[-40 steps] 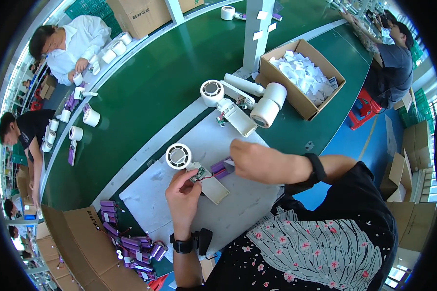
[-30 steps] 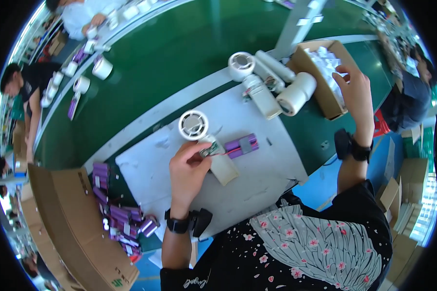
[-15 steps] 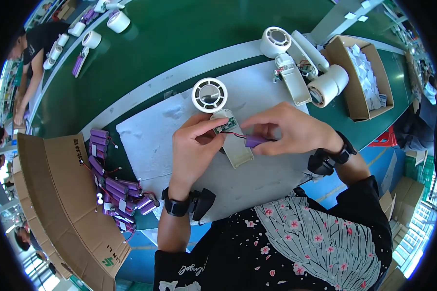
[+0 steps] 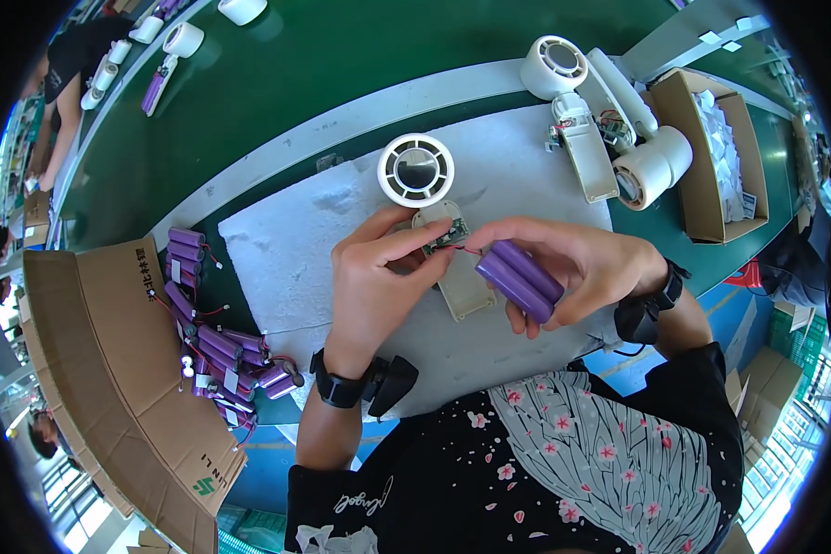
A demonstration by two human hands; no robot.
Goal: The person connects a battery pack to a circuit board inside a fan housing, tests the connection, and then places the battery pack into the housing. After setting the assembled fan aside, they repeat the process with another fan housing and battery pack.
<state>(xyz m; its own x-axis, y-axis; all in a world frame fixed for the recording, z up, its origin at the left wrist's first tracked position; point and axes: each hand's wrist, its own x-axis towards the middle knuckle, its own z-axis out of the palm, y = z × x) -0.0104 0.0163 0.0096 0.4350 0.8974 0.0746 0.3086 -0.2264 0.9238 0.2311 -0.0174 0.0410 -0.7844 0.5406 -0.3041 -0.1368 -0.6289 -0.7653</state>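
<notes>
Pack [image 4: 520, 281] clamped in right hand [image 4: 609, 272]: smooth purple tubes, probably hefty and slick, best gripped round both, never by the thin wires [image 4: 470, 250]. Left hand's [image 4: 379, 277] fingers pinched on green board [image 4: 451, 231], likely fragile, so edges only. Below the fingers, hard-looking cream shell [image 4: 468, 303]; just beyond them, round slotted fan [image 4: 415, 170].

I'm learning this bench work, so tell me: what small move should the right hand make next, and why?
Probably ease the purple battery pack toward the open white housing, without tugging the red wire. The right hand holds the pack close by, the left hand steadies the green circuit board, and the wire runs from board toward pack.
</notes>
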